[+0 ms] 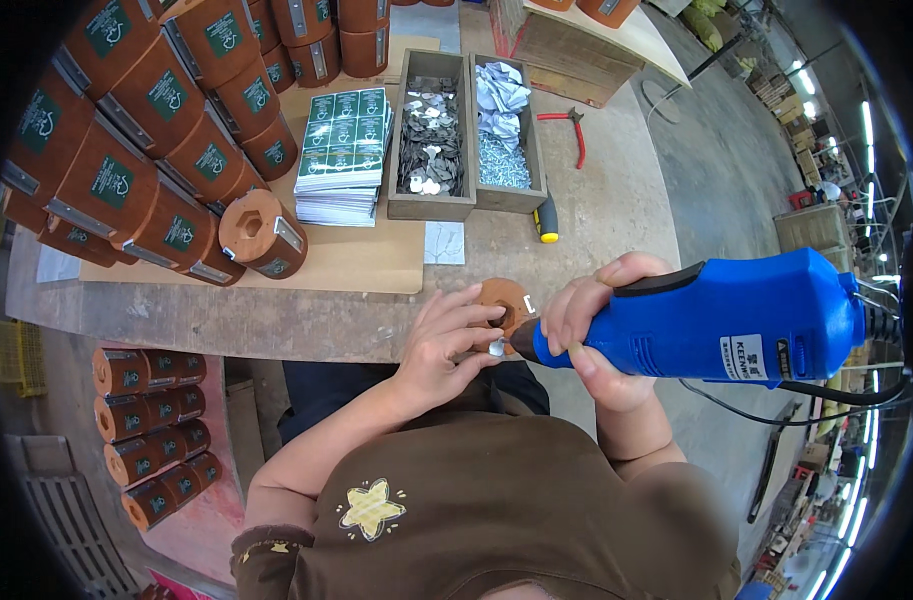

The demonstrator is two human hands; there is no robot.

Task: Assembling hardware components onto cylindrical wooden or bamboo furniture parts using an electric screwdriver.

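Note:
At the table's front edge, a brown cylinder (503, 293) with a hole in its end sits under the fingers of my left hand (438, 345). The thumb and a finger of that hand pinch a small silver metal tab (496, 348) at the cylinder's near side. My right hand (598, 335) is wrapped round the front of a blue electric screwdriver (726, 315), which lies sideways. Its dark nose points left and meets the cylinder beside the tab; the exact contact is hidden. A small white clip-like piece (528, 303) shows on the cylinder's right side.
Stacked brown cylinders (166, 150) with green labels fill the left, one (263, 235) standing apart. Behind my hands are a label pile (342, 150), a wooden box (431, 205) of metal tabs, another (511, 200) with screws, red pliers (578, 135) and a yellow-black handled tool (547, 222). More cylinders (156, 385) lie lower left.

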